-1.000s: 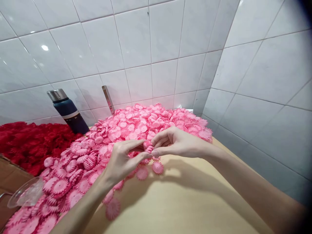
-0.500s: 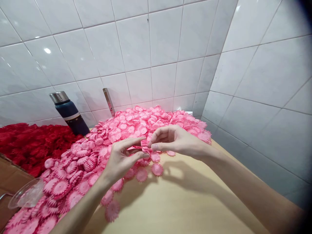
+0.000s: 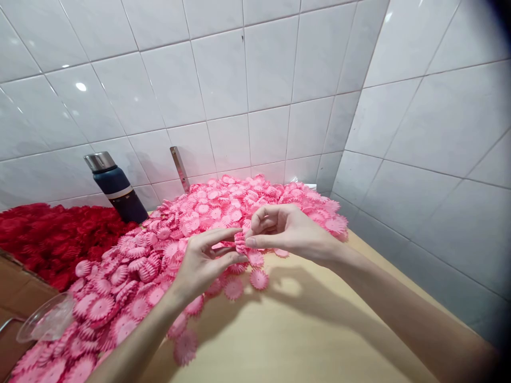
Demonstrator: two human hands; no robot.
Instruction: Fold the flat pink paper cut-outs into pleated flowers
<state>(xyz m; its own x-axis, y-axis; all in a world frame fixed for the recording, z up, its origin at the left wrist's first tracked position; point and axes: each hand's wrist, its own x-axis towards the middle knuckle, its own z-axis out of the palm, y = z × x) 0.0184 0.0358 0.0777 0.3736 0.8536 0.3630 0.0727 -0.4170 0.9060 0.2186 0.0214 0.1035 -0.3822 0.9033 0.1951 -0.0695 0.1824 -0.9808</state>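
Between my two hands is a small pink pleated disc, held on edge above the table. My left hand pinches it from the left, fingers above and thumb below. From the right, my right hand grips its near side between thumb and forefinger, the other fingers curled. Part of the disc is hidden behind the right fingertips. Behind and left of my hands spreads a large heap of similar pink pleated discs. A loose pink disc lies flat on the table just below my hands.
A pile of red pleated pieces lies at the left, beside a dark blue bottle. A cardboard box and a clear plastic dish are at the lower left. A metal strip leans on the tiled wall. Bare tabletop shows in front.
My right fingers have closed in slightly on the disc, and both hands stay near the same place. The whole view has shifted a little.
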